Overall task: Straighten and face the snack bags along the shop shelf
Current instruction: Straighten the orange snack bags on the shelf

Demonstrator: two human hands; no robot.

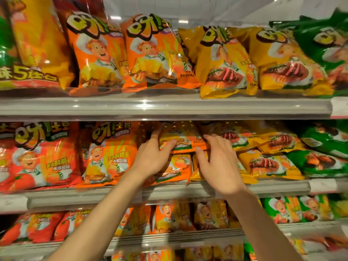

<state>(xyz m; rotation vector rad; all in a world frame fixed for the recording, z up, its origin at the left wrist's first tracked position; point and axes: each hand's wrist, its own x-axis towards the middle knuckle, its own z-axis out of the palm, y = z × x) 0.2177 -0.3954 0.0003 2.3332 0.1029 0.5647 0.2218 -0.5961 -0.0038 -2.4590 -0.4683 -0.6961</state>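
On the middle shelf an orange snack bag lies flat on top of another orange bag. My left hand grips the top bag's left edge, thumb in front and fingers reaching behind. My right hand holds its right side, fingers spread over the bag and thumb under its lower edge. Upright orange bags stand to the left, and yellow bags lie stacked to the right.
Red bags stand at the far left and green bags at the far right of the middle shelf. The upper shelf holds upright orange, yellow and green bags. A lower shelf carries smaller bags.
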